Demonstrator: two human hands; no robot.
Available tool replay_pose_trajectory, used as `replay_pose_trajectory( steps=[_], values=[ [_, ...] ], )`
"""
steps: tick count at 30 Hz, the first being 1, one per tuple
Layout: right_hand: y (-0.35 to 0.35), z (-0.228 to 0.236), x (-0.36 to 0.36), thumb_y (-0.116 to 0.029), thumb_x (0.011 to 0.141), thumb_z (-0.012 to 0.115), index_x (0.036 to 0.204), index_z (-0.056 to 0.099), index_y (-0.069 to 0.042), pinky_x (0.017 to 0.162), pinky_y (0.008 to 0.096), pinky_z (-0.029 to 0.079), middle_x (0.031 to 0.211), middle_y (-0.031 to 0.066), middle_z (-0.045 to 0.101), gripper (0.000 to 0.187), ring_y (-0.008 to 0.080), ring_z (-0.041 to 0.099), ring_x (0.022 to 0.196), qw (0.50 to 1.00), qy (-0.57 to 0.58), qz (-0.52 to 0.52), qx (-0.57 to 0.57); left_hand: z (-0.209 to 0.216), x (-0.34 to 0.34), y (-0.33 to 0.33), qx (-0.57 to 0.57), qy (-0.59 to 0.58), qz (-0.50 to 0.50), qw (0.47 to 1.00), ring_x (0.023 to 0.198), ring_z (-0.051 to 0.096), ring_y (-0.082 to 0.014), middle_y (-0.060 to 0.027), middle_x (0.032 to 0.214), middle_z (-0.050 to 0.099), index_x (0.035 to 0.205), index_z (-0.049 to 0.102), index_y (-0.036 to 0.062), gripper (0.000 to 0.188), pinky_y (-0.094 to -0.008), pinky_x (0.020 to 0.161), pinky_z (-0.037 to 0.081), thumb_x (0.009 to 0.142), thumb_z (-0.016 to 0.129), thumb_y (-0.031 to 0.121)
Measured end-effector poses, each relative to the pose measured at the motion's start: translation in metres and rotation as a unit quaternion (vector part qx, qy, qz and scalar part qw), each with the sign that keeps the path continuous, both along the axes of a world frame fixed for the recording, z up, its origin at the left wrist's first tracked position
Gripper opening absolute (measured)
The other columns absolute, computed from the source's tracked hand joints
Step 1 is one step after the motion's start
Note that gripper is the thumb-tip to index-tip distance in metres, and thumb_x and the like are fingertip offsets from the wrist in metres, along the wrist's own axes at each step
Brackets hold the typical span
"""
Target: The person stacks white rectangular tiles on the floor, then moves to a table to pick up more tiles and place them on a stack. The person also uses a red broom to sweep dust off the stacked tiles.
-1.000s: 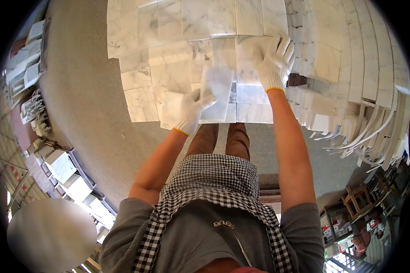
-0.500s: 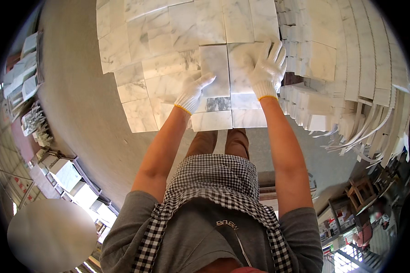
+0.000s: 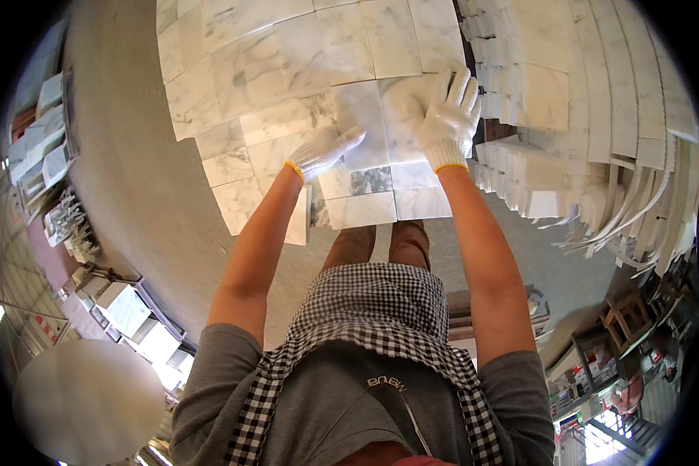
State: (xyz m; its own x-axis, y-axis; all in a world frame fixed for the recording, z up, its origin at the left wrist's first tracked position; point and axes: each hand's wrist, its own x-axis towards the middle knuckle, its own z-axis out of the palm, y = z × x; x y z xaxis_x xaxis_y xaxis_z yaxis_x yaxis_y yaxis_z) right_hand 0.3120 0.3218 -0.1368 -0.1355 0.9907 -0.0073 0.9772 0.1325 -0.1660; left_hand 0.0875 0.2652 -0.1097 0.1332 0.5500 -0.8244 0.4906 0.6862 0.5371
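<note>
A pale tile (image 3: 359, 109) lies between the left hand (image 3: 321, 152) and the right hand (image 3: 448, 124), amid marble tiles (image 3: 307, 50).
Faintly bluish and nearly unveined, it looks cooler than its warm-white, grey-veined neighbours. The white-gloved hands are apart: the right's fingers are spread; the left's thumb overlaps the pale tile, and whether its fingers grip cannot be told.

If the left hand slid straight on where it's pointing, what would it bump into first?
Probably the gloved right hand, beyond the pale tiles between them, though heights are hard to judge.
</note>
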Motion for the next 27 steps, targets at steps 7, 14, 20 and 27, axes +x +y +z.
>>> replay_pose_trajectory(
  steps=[7,14,20,27],
  values=[
    [-0.001,0.004,-0.001,-0.048,0.084,0.067,0.142,0.038,-0.002,0.107,0.0552,0.033,0.146,0.0236,0.034,0.079,0.0441,0.034,0.133,0.999,0.020,0.005,0.027,-0.007,-0.010,0.017,-0.066,0.070,-0.080,0.992,0.075,0.065,-0.0241,-0.0173,0.092,0.068,0.109,0.065,-0.0067,0.080,-0.0333,0.075,0.054,0.088,0.055,0.069],
    [0.001,0.005,0.000,-0.050,0.085,0.065,0.142,0.038,-0.001,0.105,0.0551,0.034,0.145,0.0244,0.034,0.080,0.0437,0.036,0.131,0.999,0.038,0.014,0.018,-0.017,0.000,0.007,0.080,0.097,-0.048,0.991,0.074,0.063,-0.0208,-0.0140,0.086,0.068,0.104,0.067,-0.0051,0.074,-0.0355,0.070,0.052,0.088,0.057,0.066],
    [0.003,0.007,-0.002,-0.051,0.086,0.062,0.143,0.036,-0.001,0.106,0.0538,0.033,0.146,0.0230,0.034,0.080,0.0422,0.035,0.132,0.999,0.029,0.015,-0.007,-0.017,0.001,0.006,0.050,0.056,0.019,0.997,0.076,0.064,-0.0208,-0.0117,0.086,0.068,0.109,0.068,-0.0007,0.061,-0.0356,0.068,0.054,0.089,0.061,0.057],
    [-0.006,-0.014,-0.003,-0.052,0.087,0.060,0.147,0.032,-0.006,0.110,0.0511,0.033,0.152,0.0196,0.028,0.081,0.0393,0.031,0.139,0.998,-0.067,-0.007,0.021,-0.015,-0.019,-0.014,0.028,0.071,0.054,0.996,0.084,0.066,-0.0219,-0.0121,0.088,0.066,0.111,0.064,-0.0047,0.056,-0.0370,0.078,0.056,0.090,0.065,0.047]
  ],
)
